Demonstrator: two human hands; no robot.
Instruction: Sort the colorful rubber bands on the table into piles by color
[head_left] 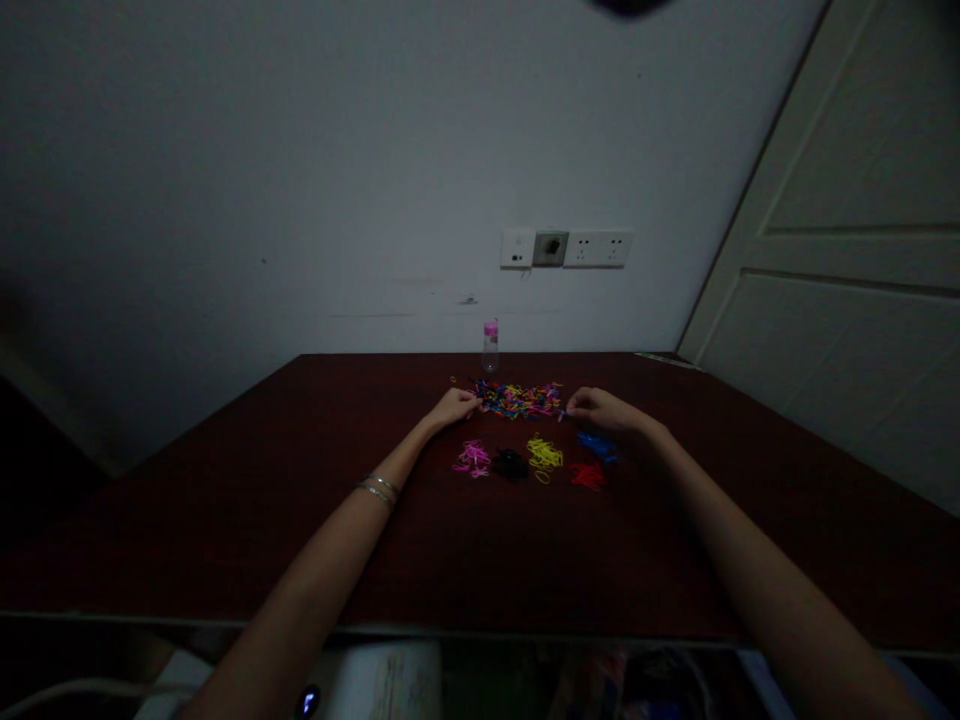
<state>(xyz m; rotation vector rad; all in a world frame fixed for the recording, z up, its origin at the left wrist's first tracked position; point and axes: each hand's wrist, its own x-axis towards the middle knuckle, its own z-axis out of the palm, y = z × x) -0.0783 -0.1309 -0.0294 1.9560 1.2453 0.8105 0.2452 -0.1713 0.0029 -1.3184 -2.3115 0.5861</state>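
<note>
A heap of mixed-colour small bands [521, 400] lies on the dark red table. My left hand [456, 405] is at the heap's left edge, fingers pinched together; what they hold is too small to name. At the right edge, my right hand [590, 406] has its thumb and fingertips together beside a small bluish piece, and whether it grips it is unclear. Nearer me lie separate piles: pink bands [473, 458], black bands [510, 464], yellow bands [544, 453], red bands [587, 476] and blue bands [598, 446], the blue ones just below my right hand.
A clear bottle with a pink top [490, 348] stands behind the heap near the wall. Sockets [598, 248] are on the wall. A pale door [847, 270] is at the right. Below the table's front edge [525, 633] are assorted items.
</note>
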